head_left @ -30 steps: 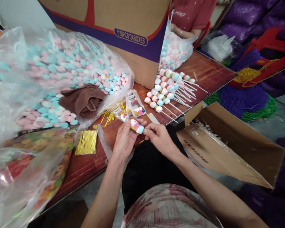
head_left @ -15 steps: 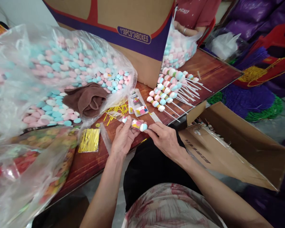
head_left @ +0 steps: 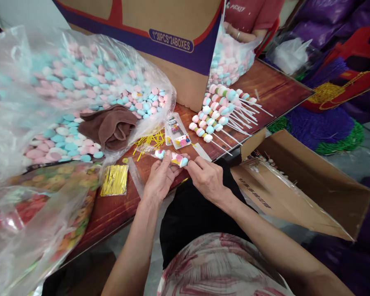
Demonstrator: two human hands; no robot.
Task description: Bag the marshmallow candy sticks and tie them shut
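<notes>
A marshmallow skewer (head_left: 179, 160) in a clear printed wrapper lies across the fingers of my left hand (head_left: 159, 180), which is closed round it, thumb on top. Pink, white and blue pieces show through the film. At its right end, my right hand (head_left: 207, 179) is closed in a pinch; the stick and the wrapper's end are hidden by those fingers. Just beyond, printed wrappers (head_left: 178, 130) lie on the table beside loose yellow twist ties (head_left: 151, 141). A pack of gold ties (head_left: 114, 181) sits left of my left hand. Finished-looking marshmallow skewers (head_left: 216, 111) lie in a row to the right.
A large clear bag of marshmallows (head_left: 80, 78) with a brown cloth (head_left: 111, 125) covers the table's left. Bags of coloured candy rings (head_left: 33, 222) lie nearer. A tall carton (head_left: 172, 24) stands behind. An open carton (head_left: 320, 185) is at right. A co-worker's arm (head_left: 243, 36) shows beyond.
My right hand has moved a little left, closer to the skewer's end, and its fingers are more curled. The skewer stays in my left hand. The view has shifted slightly.
</notes>
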